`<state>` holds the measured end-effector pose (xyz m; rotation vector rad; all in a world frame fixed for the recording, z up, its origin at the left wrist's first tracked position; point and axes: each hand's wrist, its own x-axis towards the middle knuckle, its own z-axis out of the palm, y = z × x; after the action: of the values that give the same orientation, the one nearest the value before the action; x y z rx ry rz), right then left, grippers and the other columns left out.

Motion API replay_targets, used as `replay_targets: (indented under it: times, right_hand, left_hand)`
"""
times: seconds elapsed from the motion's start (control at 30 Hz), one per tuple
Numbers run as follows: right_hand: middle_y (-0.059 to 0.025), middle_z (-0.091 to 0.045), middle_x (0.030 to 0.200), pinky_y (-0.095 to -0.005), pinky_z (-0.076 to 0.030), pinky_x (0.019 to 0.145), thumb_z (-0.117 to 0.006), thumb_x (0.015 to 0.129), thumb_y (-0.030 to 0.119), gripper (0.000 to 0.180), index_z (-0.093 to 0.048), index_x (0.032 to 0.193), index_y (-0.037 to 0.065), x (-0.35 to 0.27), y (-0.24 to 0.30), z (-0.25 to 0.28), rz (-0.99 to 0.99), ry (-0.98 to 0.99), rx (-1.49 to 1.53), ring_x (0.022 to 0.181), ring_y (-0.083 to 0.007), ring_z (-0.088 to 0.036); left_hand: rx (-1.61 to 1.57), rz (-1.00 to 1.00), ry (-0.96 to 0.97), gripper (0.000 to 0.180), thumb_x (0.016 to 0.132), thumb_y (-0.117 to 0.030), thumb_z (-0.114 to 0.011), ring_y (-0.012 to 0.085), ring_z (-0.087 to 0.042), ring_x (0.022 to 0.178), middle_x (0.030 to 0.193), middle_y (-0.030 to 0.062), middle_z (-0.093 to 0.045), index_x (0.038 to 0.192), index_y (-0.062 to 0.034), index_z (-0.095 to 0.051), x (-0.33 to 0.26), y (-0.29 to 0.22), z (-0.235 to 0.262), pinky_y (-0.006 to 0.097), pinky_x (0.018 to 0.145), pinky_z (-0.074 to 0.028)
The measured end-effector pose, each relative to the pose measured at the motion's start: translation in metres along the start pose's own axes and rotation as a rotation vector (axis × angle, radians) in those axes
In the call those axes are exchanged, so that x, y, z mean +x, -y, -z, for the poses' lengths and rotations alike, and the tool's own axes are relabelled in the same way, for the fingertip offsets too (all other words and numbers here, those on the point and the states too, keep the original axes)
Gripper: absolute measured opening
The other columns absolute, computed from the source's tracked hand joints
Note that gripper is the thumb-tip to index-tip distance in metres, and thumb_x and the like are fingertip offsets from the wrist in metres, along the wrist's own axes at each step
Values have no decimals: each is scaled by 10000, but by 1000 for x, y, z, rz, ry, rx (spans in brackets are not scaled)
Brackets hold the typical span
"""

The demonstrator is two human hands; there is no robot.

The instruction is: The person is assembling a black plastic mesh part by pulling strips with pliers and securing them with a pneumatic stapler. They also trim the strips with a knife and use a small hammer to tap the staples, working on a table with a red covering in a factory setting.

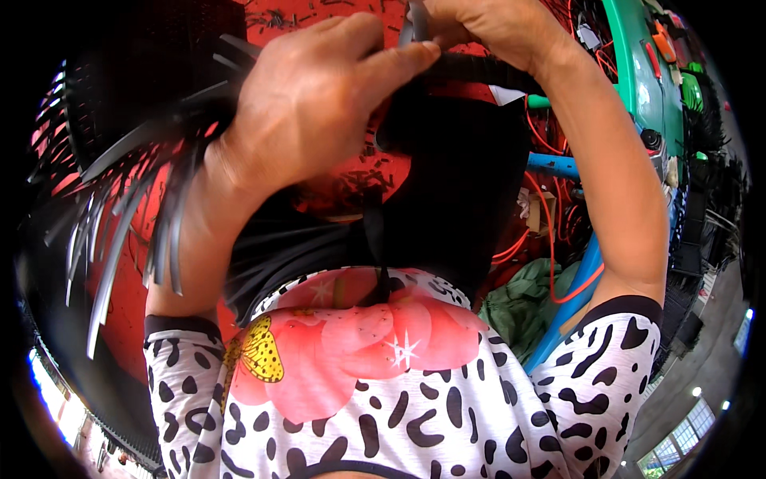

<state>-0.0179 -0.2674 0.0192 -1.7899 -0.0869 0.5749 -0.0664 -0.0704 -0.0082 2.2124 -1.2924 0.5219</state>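
Observation:
My left hand (307, 100) is closed around a bundle of black, flat, flexible strips (132, 142). Their long ends fan out past my left wrist and hang down, slightly blurred. At the top edge my right hand (479, 28) is bent inward with its fingers pinched on a short dark strip end (415, 25), close to the left index fingertip. The upper part of the right hand is cut off by the picture's edge. A dark bar-like piece (483, 70) runs just below the right hand; whether it is touched I cannot tell.
Small black offcuts (367, 180) lie scattered on the red surface below. At right stand a green frame (626, 60) and a blue bar (554, 165), with orange tubing (550, 239) looping past a small cardboard box (542, 211). Crumpled green cloth (523, 307) lies beside my lap.

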Motion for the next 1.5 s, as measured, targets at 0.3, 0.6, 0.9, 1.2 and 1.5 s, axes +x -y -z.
replay_targets:
  times: [0.3,0.6,0.9,1.2,1.5]
  right_hand:
    - [-37,-630,760,-262,-448,661,-571,711,-58,174,-664,854,-21,24,5,10,57,296,-248,698,-121,-561]
    - [-126,-646,886,-349,-500,732,-516,720,-26,316,-595,1024,-61,-1,-4,5,688,-136,-420,790,-192,-608]
    - [-110,-610,894,-401,-491,689,-736,707,48,204,-610,867,45,-18,-35,-43,1363,-809,-953,779,-265,-607]
    - [-77,-624,948,-373,-433,748,-732,636,69,190,-591,763,52,-30,-49,-41,1407,-689,-838,912,-277,-609]
    - [-107,-612,910,-360,-504,708,-660,708,21,136,-568,808,30,-38,-65,-65,1263,-441,-724,846,-284,-630]
  left_hand:
    - [-82,-63,-43,470,602,36,-629,298,-536,569,687,117,-481,1069,-11,-647,15,9,11,387,493,-439]
    - [-65,43,48,381,648,16,-606,319,-554,601,680,120,-505,1022,-35,-658,22,11,17,397,508,-459]
    - [-77,87,25,314,635,-32,-645,325,-589,662,718,117,-565,949,-42,-654,25,24,16,412,560,-488]
    - [-111,99,66,369,723,-47,-629,316,-599,671,750,124,-578,1091,-51,-652,23,31,15,405,586,-498]
    - [-48,23,-131,202,710,-74,-632,319,-606,703,745,118,-587,910,-50,-629,9,39,-10,409,590,-471]
